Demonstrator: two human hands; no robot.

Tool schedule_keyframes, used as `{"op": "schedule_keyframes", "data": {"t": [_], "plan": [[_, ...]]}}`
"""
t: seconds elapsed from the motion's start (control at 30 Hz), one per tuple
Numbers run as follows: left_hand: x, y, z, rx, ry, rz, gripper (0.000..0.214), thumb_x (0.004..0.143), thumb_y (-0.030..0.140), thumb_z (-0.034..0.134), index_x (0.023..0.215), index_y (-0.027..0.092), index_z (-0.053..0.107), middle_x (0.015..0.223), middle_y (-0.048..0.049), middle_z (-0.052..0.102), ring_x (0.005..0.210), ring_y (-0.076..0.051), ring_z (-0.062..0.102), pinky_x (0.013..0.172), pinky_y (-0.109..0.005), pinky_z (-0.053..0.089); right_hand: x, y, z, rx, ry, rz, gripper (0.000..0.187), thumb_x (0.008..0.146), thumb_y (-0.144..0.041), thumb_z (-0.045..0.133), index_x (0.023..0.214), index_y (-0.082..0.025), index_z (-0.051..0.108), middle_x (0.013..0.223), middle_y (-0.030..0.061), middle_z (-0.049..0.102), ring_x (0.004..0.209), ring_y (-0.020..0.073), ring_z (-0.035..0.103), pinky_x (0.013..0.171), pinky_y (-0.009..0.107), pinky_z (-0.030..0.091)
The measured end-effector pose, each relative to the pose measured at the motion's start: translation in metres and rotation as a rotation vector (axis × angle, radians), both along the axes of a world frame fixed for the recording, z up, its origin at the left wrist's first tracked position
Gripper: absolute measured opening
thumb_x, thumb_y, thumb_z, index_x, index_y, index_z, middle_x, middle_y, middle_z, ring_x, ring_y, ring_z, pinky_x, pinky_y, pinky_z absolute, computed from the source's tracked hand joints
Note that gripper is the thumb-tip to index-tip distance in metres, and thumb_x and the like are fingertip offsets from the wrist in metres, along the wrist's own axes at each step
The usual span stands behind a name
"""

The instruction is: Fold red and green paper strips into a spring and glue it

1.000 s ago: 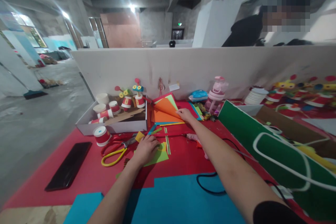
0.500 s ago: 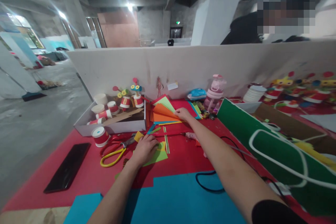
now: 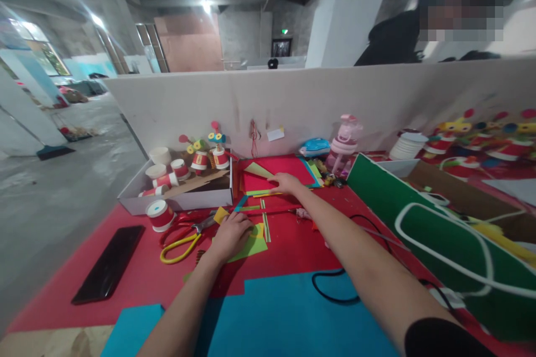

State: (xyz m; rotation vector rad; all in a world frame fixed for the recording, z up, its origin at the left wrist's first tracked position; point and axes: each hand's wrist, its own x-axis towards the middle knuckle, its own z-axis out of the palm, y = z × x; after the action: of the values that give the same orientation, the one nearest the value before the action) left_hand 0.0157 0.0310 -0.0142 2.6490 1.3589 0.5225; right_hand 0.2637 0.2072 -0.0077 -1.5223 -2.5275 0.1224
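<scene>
On the red table, my right hand (image 3: 287, 183) reaches to a stack of coloured paper, its fingers closed on the edge of a lifted light green paper sheet (image 3: 258, 170). A red sheet (image 3: 287, 165) lies open to view beneath. My left hand (image 3: 233, 234) rests with its fingers laid over small green paper (image 3: 253, 248) and yellow paper (image 3: 221, 215) pieces; what is under the palm is hidden. Left of it lie yellow-handled scissors (image 3: 180, 250) and a red-handled tool. Narrow paper strips (image 3: 266, 222) and a pink glue gun (image 3: 302, 214) are to the right of it.
A white box (image 3: 196, 202) holds cups and paper-cup figures. A red-banded cup (image 3: 160, 215) and a black phone (image 3: 109, 265) stand left. Blue sheets (image 3: 293, 312) cover the front. A green-sided box (image 3: 419, 234), cables and a pink bottle (image 3: 344, 145) are right. Behind the partition is a person (image 3: 389, 39).
My right hand has shifted slightly left. The orange sheets fanned up before have gone from view, exposing the red sheet, with a light green sheet still raised. My left hand stays put.
</scene>
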Motion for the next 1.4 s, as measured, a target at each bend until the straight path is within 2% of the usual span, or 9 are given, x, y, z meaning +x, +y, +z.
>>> {"op": "schedule_keyframes", "data": {"t": [0.13,0.27,0.37,0.47,0.6,0.9,1.2,1.4], "plan": [[0.0,0.0,0.0,0.002,-0.001,-0.001,0.02,0.087,0.024,0.048,0.099,0.024,0.064,0.102,-0.0066,0.061,0.102,-0.022,0.05,0.09,-0.037,0.039,-0.01,-0.006,0.003,0.024,-0.148,-0.043,0.056,0.07,-0.058,0.064,0.118,-0.029,0.062,0.11,0.0084,0.066,0.1,0.0251,0.06,0.076,0.028,0.044],[0.0,0.001,-0.001,0.0,0.002,0.006,0.02,0.087,0.025,0.047,0.098,0.023,0.064,0.102,-0.0065,0.061,0.101,-0.021,0.05,0.09,-0.037,0.039,-0.013,-0.012,0.004,0.069,-0.219,-0.008,0.041,0.076,-0.05,0.06,0.108,-0.026,0.068,0.103,0.0092,0.069,0.095,0.0238,0.062,0.076,0.027,0.044],[0.0,0.0,-0.001,-0.006,0.007,0.006,0.02,0.087,0.026,0.048,0.1,0.023,0.063,0.103,-0.0063,0.06,0.102,-0.021,0.049,0.09,-0.036,0.039,-0.01,-0.012,0.002,0.061,-0.146,0.002,0.033,0.084,-0.045,0.051,0.104,-0.027,0.069,0.104,0.0063,0.07,0.096,0.0206,0.061,0.074,0.024,0.042],[0.0,-0.001,0.0,0.001,0.003,0.009,0.02,0.087,0.025,0.048,0.1,0.024,0.063,0.103,-0.0057,0.06,0.102,-0.021,0.048,0.088,-0.036,0.039,-0.007,-0.008,0.0,0.031,0.068,-0.082,0.031,0.087,-0.039,0.048,0.1,-0.024,0.071,0.099,0.0049,0.072,0.089,0.0172,0.062,0.07,0.021,0.04],[0.001,-0.001,0.0,-0.002,-0.005,0.02,0.021,0.087,0.025,0.047,0.1,0.024,0.064,0.103,-0.0064,0.06,0.1,-0.021,0.049,0.087,-0.035,0.039,-0.009,0.001,-0.003,0.005,0.203,-0.178,0.026,0.082,-0.031,0.054,0.092,-0.016,0.074,0.086,0.0064,0.073,0.075,0.0149,0.063,0.061,0.019,0.038],[0.001,-0.002,0.001,-0.007,0.02,0.041,0.021,0.086,0.025,0.048,0.1,0.024,0.064,0.104,-0.006,0.06,0.1,-0.021,0.05,0.085,-0.035,0.039,-0.013,0.007,-0.002,-0.031,0.239,-0.23,0.021,0.073,-0.028,0.061,0.082,-0.016,0.076,0.072,0.0053,0.073,0.063,0.013,0.061,0.054,0.019,0.035],[0.002,-0.002,0.001,0.014,0.011,0.033,0.022,0.089,0.027,0.046,0.1,0.024,0.064,0.103,-0.0064,0.06,0.098,-0.021,0.05,0.084,-0.034,0.039,-0.014,0.005,-0.002,0.004,0.247,-0.292,0.024,0.076,-0.023,0.054,0.084,-0.015,0.075,0.077,0.0063,0.073,0.065,0.0125,0.06,0.052,0.02,0.031],[0.001,-0.002,0.002,0.011,0.01,0.027,0.022,0.089,0.027,0.045,0.099,0.024,0.064,0.104,-0.0062,0.06,0.098,-0.021,0.05,0.083,-0.034,0.039,-0.016,0.004,0.003,-0.05,0.21,-0.287,0.02,0.071,-0.026,0.06,0.081,-0.017,0.076,0.073,0.0054,0.073,0.063,0.0125,0.06,0.051,0.02,0.032]]}}
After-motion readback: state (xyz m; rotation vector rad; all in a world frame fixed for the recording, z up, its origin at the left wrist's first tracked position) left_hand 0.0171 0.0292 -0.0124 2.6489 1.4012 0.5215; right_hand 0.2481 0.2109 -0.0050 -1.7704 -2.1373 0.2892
